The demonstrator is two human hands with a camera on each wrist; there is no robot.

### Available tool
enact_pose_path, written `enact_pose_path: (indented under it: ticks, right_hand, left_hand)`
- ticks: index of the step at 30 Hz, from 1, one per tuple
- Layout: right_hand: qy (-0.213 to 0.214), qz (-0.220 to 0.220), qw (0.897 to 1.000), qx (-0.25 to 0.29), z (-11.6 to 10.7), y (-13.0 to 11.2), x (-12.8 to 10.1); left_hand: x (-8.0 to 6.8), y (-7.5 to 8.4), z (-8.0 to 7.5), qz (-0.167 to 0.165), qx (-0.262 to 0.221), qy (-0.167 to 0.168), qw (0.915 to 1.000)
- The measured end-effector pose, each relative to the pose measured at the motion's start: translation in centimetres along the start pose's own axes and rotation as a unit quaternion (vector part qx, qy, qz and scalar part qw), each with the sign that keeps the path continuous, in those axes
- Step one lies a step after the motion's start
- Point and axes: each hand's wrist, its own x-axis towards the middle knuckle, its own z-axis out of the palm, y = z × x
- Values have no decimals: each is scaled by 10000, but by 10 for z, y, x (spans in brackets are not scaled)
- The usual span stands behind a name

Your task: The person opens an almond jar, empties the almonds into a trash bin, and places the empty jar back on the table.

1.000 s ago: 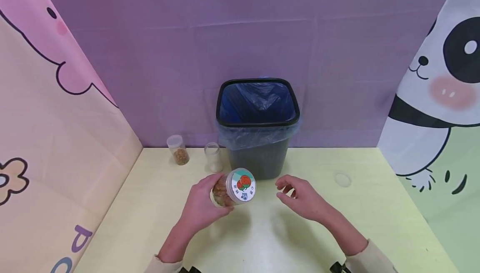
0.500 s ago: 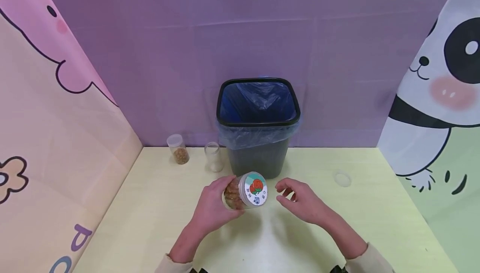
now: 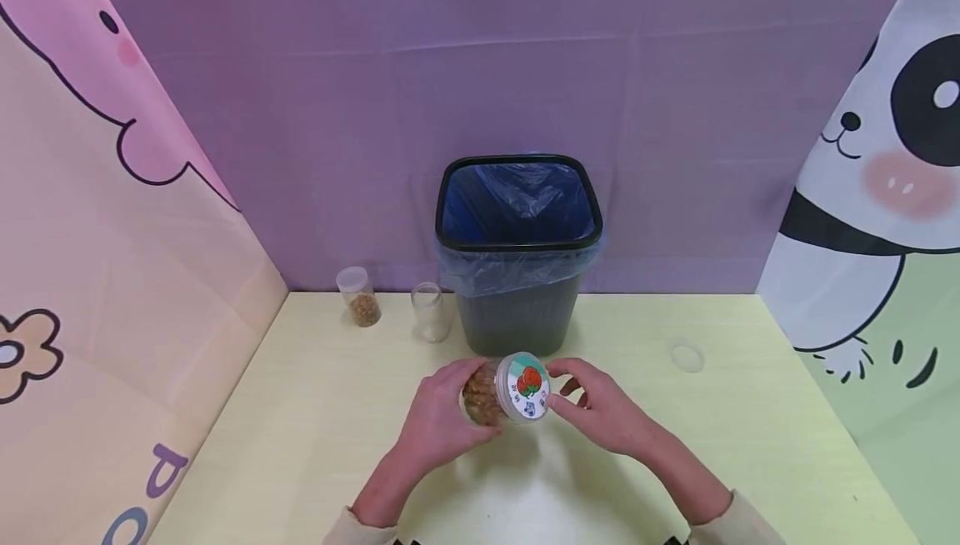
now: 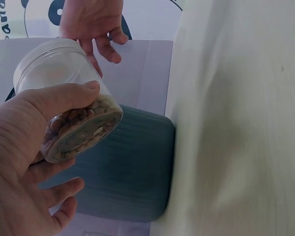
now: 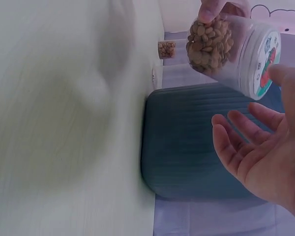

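My left hand [image 3: 438,420] grips a clear plastic jar [image 3: 482,395] round its body, thumb on one side and fingers on the other. Flat brown pellets [image 5: 209,44] fill part of the jar. It is held tilted above the table, its round lid [image 3: 528,387] facing right and up. The lid bears a white and green label with red tomatoes. Beside the lid is my right hand [image 3: 603,412], fingers loosely bent and holding nothing. Its thumb and index fingertips are right at the lid's edge in the head view.
A grey bin [image 3: 517,312] with a black rim and blue liner stands behind the hands. To its left are a small clear jar [image 3: 431,316] and a lidded jar of brown bits [image 3: 360,299]. A clear round disc [image 3: 687,357] lies at the right.
My left hand has carried the jar right and slightly toward me, up to the right hand. My right hand has stayed nearly in place.
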Motion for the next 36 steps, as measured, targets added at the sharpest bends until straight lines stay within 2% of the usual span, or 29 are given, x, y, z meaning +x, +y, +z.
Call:
enact_pose_path:
  ticks: [7,13,18,24,27,32,36]
  right_hand:
    - [-24,31,9999,126,4,-3,0]
    - [79,19,9999,-127,7,-4,-1]
    - [244,144,9966,-773,12,-9,-5]
    - [669,132,9825,-1734,18,-14,-8]
    - [763,132,9780,-1939,21,-14,-7]
    - [903,29,9777,-1895,24,-14,-7]
    - [1149,-255,9786,-1686,22,-14,-6]
  left_hand:
    - [-1,0,6,3,-45,-126,9999]
    - [-5,1,9,-39,139,-135,9998]
    - [-8,2,12,88,447,-101,9989]
    - [-9,5,16,210,652,-63,9976]
    - [-10,5,17,199,767,-47,9968]
    - [-10,5,16,236,775,16,9967]
    - [-7,4,16,364,557,123,9977]
